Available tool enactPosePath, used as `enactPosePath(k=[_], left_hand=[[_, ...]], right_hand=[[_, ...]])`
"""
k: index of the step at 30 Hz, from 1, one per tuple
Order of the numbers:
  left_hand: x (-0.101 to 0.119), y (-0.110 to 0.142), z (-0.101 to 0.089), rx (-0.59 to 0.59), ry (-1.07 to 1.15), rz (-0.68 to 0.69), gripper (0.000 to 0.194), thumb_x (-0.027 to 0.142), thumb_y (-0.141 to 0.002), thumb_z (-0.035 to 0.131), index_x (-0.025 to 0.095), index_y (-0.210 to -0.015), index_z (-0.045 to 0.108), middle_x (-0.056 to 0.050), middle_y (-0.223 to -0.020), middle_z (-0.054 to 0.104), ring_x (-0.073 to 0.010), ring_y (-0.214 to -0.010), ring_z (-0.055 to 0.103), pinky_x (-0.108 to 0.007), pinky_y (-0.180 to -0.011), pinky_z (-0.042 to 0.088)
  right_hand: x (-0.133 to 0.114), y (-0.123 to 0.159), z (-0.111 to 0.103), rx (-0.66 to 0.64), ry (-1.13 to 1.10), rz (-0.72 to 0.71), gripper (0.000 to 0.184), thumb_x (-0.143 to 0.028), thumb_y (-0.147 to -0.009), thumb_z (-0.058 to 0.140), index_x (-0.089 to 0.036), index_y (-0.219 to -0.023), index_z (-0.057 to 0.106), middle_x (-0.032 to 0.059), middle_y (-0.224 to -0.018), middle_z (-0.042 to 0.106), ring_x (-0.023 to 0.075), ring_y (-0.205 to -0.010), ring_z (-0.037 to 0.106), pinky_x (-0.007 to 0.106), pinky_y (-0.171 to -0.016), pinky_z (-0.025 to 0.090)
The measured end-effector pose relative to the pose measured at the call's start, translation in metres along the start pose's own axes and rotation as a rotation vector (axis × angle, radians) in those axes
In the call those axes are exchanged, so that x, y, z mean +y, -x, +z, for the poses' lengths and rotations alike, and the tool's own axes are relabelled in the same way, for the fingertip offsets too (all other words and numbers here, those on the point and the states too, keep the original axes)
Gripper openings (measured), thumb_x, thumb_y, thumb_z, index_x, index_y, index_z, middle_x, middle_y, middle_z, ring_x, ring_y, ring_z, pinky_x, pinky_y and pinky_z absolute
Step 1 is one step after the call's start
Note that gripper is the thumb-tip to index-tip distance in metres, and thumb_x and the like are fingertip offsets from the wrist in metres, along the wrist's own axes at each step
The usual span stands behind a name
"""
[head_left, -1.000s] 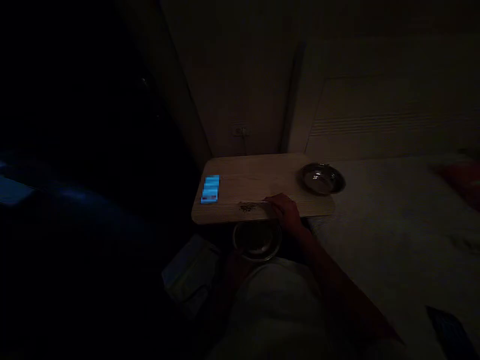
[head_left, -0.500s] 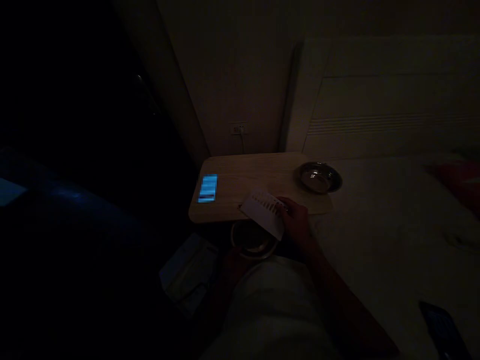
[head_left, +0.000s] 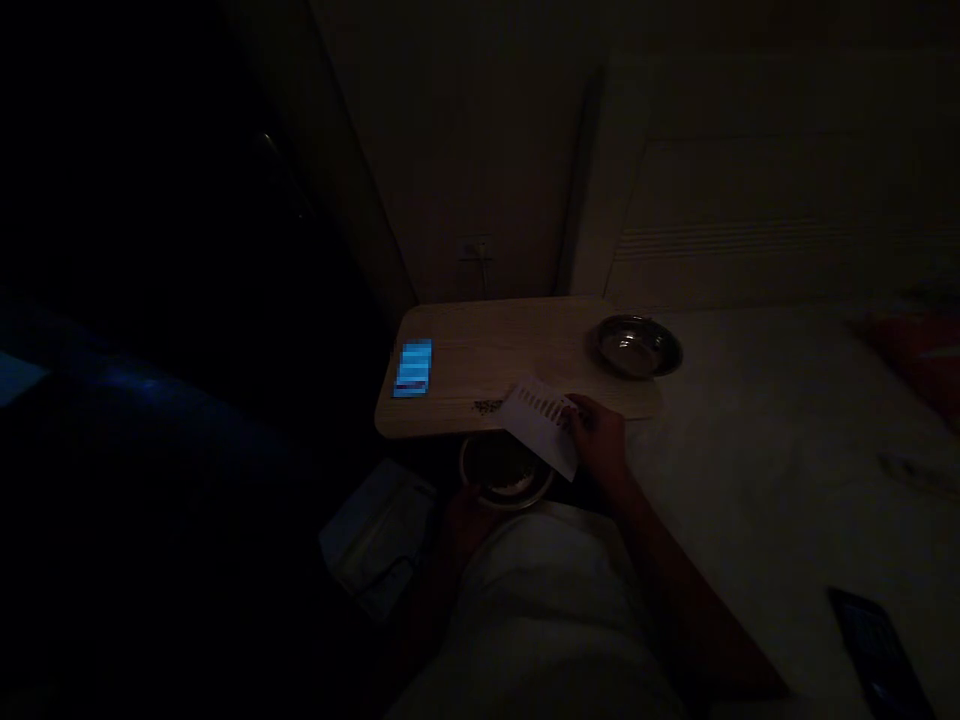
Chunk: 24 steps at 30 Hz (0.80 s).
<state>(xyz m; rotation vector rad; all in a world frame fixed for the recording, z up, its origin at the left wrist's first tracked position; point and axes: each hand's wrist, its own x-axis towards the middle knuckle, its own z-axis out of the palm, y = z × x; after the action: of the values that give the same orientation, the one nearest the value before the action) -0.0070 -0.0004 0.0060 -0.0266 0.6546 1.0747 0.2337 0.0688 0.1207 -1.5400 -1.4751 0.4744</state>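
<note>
In the dim head view, my right hand point(head_left: 602, 440) grips a stiff white card point(head_left: 541, 430) with a row of tan marks or slots along its upper part. The card tilts over the front edge of a small wooden table point(head_left: 517, 335). Just left of it, a small heap of dark grains point(head_left: 488, 406) lies near that edge. Below the edge, my left hand point(head_left: 466, 518) holds a metal bowl point(head_left: 517, 498) by its near left rim. Something dark covers part of the bowl's inside; I cannot make out what. My left fingers are partly lost in shadow.
A second metal bowl point(head_left: 637, 347) sits at the table's right end. A lit phone screen point(head_left: 413, 368) glows at the left end. On the pale bed point(head_left: 750, 470) to the right lies a dark phone-like device point(head_left: 877, 640). A wall socket point(head_left: 475, 247) is behind the table.
My right hand has shifted the card slightly to the right, and more of the dark grains show on the table. The bowl in my left hand stays nearly in place.
</note>
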Motion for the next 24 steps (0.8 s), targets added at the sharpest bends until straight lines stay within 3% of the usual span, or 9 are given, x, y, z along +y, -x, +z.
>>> enactPosePath(k=[3, 9, 19, 24], left_hand=[[0.001, 0.001, -0.001, -0.016, 0.006, -0.020, 0.046, 0.022, -0.085, 0.058, 0.009, -0.127, 0.072, -0.016, -0.110, 0.083, -0.0365, -0.118, 0.074, -0.058, -0.123, 0.037], [0.000, 0.000, -0.001, 0.004, 0.019, -0.044, 0.037, 0.022, -0.085, 0.056, 0.008, -0.113, 0.077, -0.014, -0.109, 0.083, -0.0316, -0.109, 0.077, -0.056, -0.128, 0.028], [-0.001, 0.006, 0.009, 0.036, -0.007, -0.001, 0.032, 0.020, -0.084, 0.062, 0.010, -0.111, 0.077, -0.016, -0.113, 0.082, -0.0355, -0.117, 0.074, -0.057, -0.123, 0.037], [-0.001, 0.004, 0.003, -0.014, 0.014, -0.022, 0.038, 0.022, -0.085, 0.060, 0.007, -0.116, 0.076, -0.019, -0.115, 0.081, -0.0371, -0.119, 0.073, -0.059, -0.124, 0.035]], right_hand=[[0.006, -0.005, -0.006, 0.054, 0.043, 0.018, 0.037, -0.040, -0.091, 0.057, -0.018, -0.110, 0.079, 0.0148, -0.105, 0.082, 0.0297, -0.090, 0.078, 0.041, -0.084, 0.060], [0.005, -0.010, -0.010, 0.132, 0.049, 0.004, 0.037, -0.040, -0.092, 0.055, -0.018, -0.109, 0.079, 0.0150, -0.103, 0.082, 0.0289, -0.086, 0.077, 0.040, -0.081, 0.059], [-0.014, 0.000, 0.006, 0.046, 0.026, -0.027, 0.034, -0.036, -0.093, 0.056, -0.019, -0.112, 0.079, 0.0137, -0.104, 0.082, 0.0281, -0.086, 0.077, 0.039, -0.081, 0.059], [-0.007, 0.000, -0.002, 0.081, 0.065, -0.015, 0.035, -0.036, -0.093, 0.055, -0.019, -0.112, 0.079, 0.0136, -0.104, 0.082, 0.0279, -0.086, 0.077, 0.039, -0.083, 0.060]])
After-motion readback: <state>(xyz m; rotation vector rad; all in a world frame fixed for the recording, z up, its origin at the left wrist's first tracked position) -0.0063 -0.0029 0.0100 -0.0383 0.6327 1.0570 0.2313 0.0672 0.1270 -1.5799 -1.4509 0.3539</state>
